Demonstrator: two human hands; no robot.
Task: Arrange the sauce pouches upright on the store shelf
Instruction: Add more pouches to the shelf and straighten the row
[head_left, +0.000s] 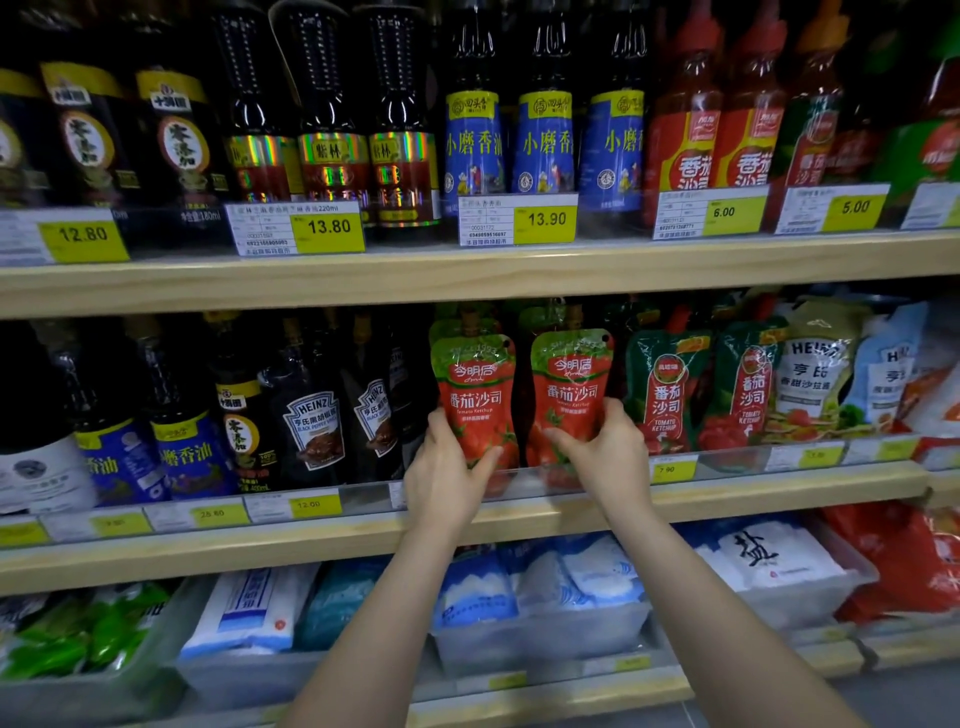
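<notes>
Two red-and-green tomato ketchup pouches stand upright side by side on the middle shelf (332, 540). My left hand (447, 478) grips the lower part of the left pouch (475, 384), thumb across its front. My right hand (602, 452) grips the lower part of the right pouch (571, 379) the same way. More green-topped pouches stand behind these two, mostly hidden. A clear plastic rail along the shelf front covers the pouch bottoms.
Dark sauce bottles (311, 415) stand left of the pouches. Other ketchup pouches (665, 395) and Heinz dressing bags (815, 374) stand to the right. Above is a shelf of bottles; below, clear bins (540, 639) hold salt bags.
</notes>
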